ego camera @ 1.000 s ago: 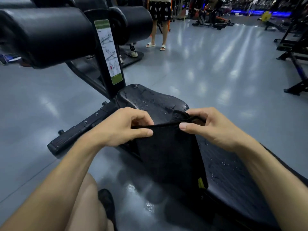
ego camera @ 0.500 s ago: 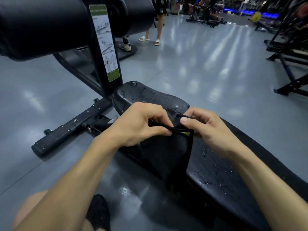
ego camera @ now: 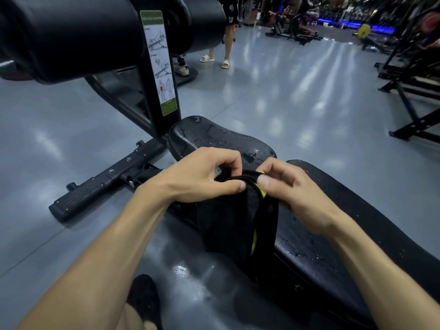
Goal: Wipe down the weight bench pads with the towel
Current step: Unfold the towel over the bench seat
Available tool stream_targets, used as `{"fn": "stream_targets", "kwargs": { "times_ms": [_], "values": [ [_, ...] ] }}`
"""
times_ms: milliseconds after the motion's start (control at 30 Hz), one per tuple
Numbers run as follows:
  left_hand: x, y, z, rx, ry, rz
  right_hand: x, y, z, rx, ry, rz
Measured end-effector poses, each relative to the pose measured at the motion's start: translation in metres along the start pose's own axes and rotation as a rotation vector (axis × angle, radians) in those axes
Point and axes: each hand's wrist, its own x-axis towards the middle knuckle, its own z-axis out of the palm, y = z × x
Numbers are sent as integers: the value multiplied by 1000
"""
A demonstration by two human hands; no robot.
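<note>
Gym bench pad wet; towel pinched between left hand, right hand.

The towel hides part of the table; the table runs off the bottom-right edge. The far machines are blurred.

Both bare forearms reach forward and converge above the bench pad, wrists nearly level. The left hand has its fingers curled under and its thumb pressed flat along the top edge of the towel, pinching it. The right hand pinches the same bunched edge just beside it, knuckles up, thumbs almost meeting.
</note>
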Motion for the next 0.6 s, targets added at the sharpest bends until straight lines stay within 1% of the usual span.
{"fn": "stream_targets", "kwargs": {
  "times_ms": [33,100,167,200,300,333,400,467,533,567,600],
  "values": [
    [-2,1,1,29,12,9,-2,2,5,-76,11,2],
    [-7,3,2,74,36,25,-5,11,17,-229,116,-4],
    [-11,5,2,68,59,25,-4,17,25,-240,220,-20],
    [-14,5,1,58,66,25,-3,18,24,-201,223,-18],
    [-24,0,-9,23,37,12,4,9,11,4,110,-59],
    [-27,-3,-12,-6,20,-11,8,8,5,84,100,-79],
    [-33,-9,-17,-68,-1,-61,17,7,0,185,129,-86],
    [-36,-13,-18,-98,18,-82,20,15,5,196,179,-56],
    [-33,-18,-19,-106,115,-71,19,22,12,200,235,-25],
    [-31,-20,-19,-185,203,-72,20,22,15,233,259,-18],
    [-29,-21,-19,-333,312,-91,24,20,15,277,289,-20]
  ]
}}
